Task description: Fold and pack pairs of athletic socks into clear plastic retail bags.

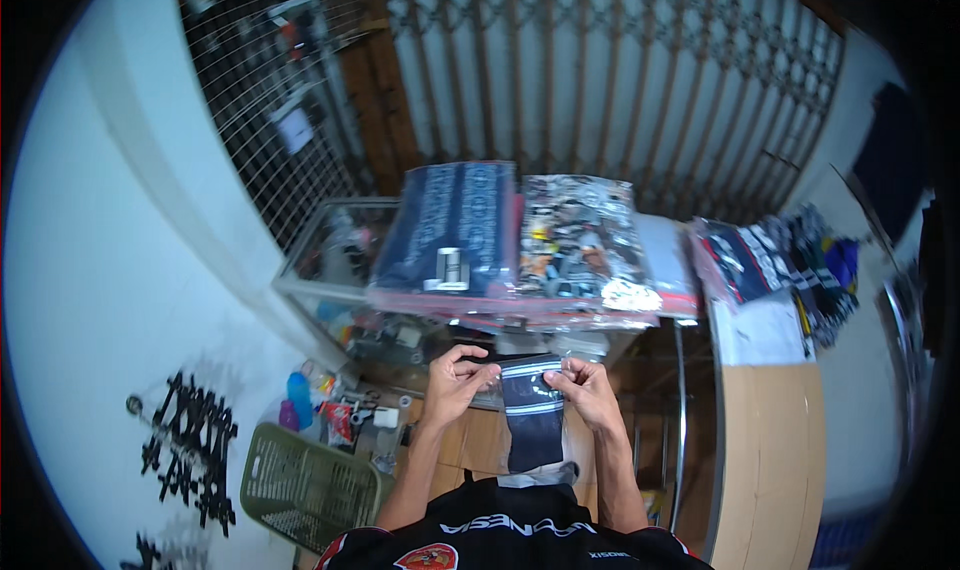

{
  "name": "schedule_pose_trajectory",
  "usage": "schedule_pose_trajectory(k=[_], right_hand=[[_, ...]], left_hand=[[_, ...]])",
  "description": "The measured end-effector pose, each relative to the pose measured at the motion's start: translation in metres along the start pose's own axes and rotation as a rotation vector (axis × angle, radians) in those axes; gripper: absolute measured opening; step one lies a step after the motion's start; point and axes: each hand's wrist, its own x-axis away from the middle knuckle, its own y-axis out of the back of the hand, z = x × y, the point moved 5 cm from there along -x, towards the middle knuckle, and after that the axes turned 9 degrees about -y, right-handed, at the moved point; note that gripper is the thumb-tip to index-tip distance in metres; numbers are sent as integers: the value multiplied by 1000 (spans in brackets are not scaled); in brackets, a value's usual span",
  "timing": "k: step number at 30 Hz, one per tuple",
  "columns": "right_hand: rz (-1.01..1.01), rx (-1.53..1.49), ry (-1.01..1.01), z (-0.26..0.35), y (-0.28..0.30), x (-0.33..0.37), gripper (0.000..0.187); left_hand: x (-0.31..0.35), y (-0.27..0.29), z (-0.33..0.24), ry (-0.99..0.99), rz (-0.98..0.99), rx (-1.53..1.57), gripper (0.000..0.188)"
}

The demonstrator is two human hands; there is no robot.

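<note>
In front of my chest hangs a dark sock [535,438] with white stripes near its top, apparently inside a clear plastic bag [571,442]. My left hand [456,388] pinches the bag's upper left corner between thumb and index finger. At the upper right, my right hand [590,394] grips it, the thumb lying on the front over the stripes. Just beyond my hands are two stacks of plastic-packed goods: a dark blue patterned stack [445,220] on the left and a multicoloured printed stack [582,240] beside it.
The stacks rest on a glass display case [310,288]. A green slatted basket [262,470] stands at lower left, near tape rolls and a blue bottle [299,392]. Packed garments [742,260] and striped socks [822,275] lie at right above a cardboard-brown surface [775,450]. A folding metal gate [610,80] spans the back.
</note>
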Motion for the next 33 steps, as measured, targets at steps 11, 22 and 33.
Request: schedule_pose_trajectory(k=[11,22,33], right_hand=[[299,-157,-165,27,-220,-114,7],[248,-445,-322,33,-406,-314,13],[35,-212,-621,-112,-533,-554,29]], left_hand=[[109,206,7,-88,-755,-5,37],[43,290,9,-114,-802,400,50],[-84,441,45,-19,-1084,110,27]])
